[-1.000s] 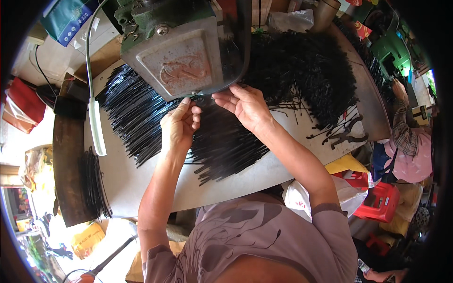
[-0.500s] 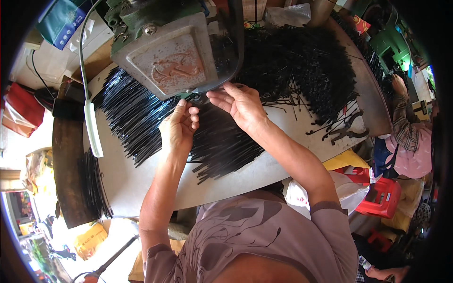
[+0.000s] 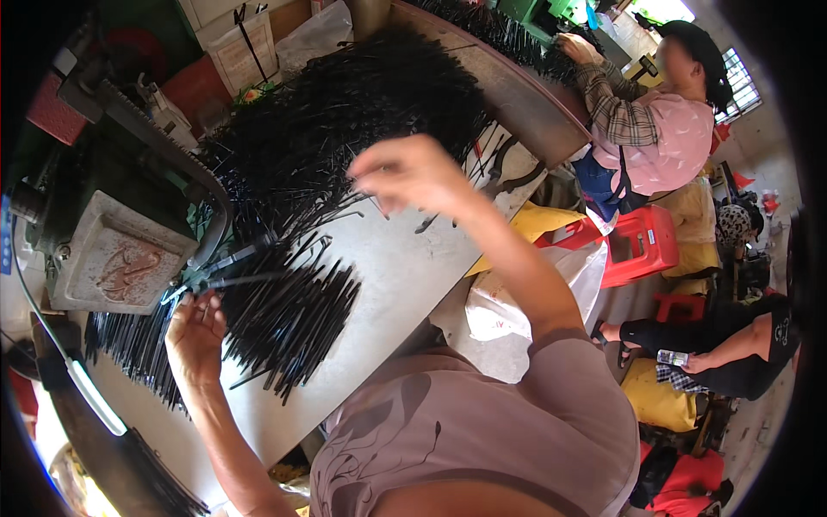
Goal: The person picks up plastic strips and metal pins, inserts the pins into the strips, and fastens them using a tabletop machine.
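My left hand [image 3: 196,340] is at the lower end of a green machine with a rusty grey cover [image 3: 125,258]. Its fingers are curled together just under the tool, and what they hold, if anything, I cannot make out. A thin dark rod [image 3: 245,279] sticks out to the right from the tool beside the fingertips. My right hand [image 3: 418,175], smeared by motion, hovers over the near edge of a big heap of black rods [image 3: 370,95]. Whether it holds anything is unclear. Below the machine lie straighter rows of black rods [image 3: 293,323] on the pale tabletop [image 3: 345,370].
Black-handled pliers [image 3: 517,179] lie at the table's right edge. A lit lamp tube [image 3: 95,396] hangs at the left. Beyond the table are a red plastic stool [image 3: 642,246], a white sack [image 3: 500,314] and a co-worker in a pink top [image 3: 663,142] at another machine.
The view has swung right, bringing the co-worker further in. My right hand has left the machine and moved over the rod heap. My left hand stays by the machine's tool.
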Tool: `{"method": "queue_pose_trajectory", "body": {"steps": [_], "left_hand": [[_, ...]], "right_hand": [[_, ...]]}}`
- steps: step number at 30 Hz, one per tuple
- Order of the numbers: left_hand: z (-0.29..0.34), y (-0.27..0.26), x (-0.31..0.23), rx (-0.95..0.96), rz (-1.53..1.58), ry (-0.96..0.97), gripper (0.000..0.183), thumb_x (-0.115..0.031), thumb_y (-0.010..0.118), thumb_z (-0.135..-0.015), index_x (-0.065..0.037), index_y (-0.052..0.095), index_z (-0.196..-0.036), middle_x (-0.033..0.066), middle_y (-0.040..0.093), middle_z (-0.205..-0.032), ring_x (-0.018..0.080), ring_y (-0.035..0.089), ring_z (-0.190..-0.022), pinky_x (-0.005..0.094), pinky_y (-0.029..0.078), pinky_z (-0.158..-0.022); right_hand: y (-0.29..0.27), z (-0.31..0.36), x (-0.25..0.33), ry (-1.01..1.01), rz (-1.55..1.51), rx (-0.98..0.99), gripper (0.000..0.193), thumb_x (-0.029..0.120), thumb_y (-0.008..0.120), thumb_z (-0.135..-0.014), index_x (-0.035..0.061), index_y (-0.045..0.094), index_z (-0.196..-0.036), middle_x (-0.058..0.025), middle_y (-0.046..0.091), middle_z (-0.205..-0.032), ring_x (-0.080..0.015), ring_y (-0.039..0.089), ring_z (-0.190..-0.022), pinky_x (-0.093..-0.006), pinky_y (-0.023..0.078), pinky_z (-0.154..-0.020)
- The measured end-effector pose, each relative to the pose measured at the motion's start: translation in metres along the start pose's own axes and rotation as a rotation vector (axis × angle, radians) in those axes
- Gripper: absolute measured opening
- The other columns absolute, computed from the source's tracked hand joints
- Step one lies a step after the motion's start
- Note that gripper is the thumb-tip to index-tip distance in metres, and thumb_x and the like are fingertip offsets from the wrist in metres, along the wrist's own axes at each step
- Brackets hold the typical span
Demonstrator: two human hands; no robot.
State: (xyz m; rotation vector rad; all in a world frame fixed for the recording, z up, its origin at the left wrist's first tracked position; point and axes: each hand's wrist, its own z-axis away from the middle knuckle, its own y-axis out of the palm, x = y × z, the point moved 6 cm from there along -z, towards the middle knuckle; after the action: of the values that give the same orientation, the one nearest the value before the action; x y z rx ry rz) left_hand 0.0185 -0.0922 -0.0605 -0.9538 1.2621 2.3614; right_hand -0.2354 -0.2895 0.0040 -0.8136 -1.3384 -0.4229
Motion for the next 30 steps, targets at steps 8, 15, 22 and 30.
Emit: {"method": "queue_pose_trajectory", "body": {"steps": [8, 15, 22, 30], "left_hand": [[0.010, 0.015, 0.004, -0.094, -0.015, 0.070, 0.007, -0.008, 0.053, -0.074, -0.002, 0.052, -0.078, 0.0081, 0.055, -0.072, 0.0111, 0.048, -0.055, 0.0192, 0.042, -0.047], [0.018, 0.009, 0.011, -0.182, -0.225, 0.069, 0.009, -0.016, 0.057, -0.076, -0.009, 0.052, -0.080, 0.0009, 0.053, -0.066, 0.0036, 0.039, -0.047, 0.0140, 0.029, -0.035], [0.031, -0.001, 0.003, -0.183, -0.323, 0.132, 0.007, -0.013, 0.055, -0.077, -0.008, 0.054, -0.082, 0.0042, 0.051, -0.064, 0.0039, 0.037, -0.043, 0.0145, 0.028, -0.033], [0.030, 0.008, 0.006, -0.168, -0.355, 0.152, 0.019, -0.003, 0.054, -0.074, -0.005, 0.055, -0.093, 0.0059, 0.053, -0.060, 0.0043, 0.036, -0.040, 0.0159, 0.028, -0.034]], "right_hand": [[-0.088, 0.010, -0.037, -0.267, 0.835, -0.227, 0.015, 0.001, 0.058, -0.070, 0.0023, 0.057, -0.085, -0.0078, 0.051, -0.091, -0.0206, 0.054, -0.077, -0.0277, 0.043, -0.068], [-0.065, 0.006, -0.019, -0.489, 0.919, -0.363, 0.013, 0.003, 0.058, -0.071, 0.0030, 0.055, -0.083, -0.0068, 0.053, -0.092, -0.0261, 0.056, -0.075, -0.0317, 0.047, -0.064], [-0.028, 0.012, 0.012, -0.678, 0.979, -0.330, 0.015, 0.001, 0.058, -0.068, 0.0038, 0.056, -0.083, -0.0062, 0.057, -0.086, -0.0244, 0.057, -0.071, -0.0312, 0.048, -0.060], [0.100, 0.011, 0.056, -0.912, 0.810, -0.044, 0.019, 0.013, 0.063, -0.069, 0.0079, 0.061, -0.087, -0.0024, 0.053, -0.064, -0.0169, 0.050, -0.053, -0.0272, 0.042, -0.048]]}}
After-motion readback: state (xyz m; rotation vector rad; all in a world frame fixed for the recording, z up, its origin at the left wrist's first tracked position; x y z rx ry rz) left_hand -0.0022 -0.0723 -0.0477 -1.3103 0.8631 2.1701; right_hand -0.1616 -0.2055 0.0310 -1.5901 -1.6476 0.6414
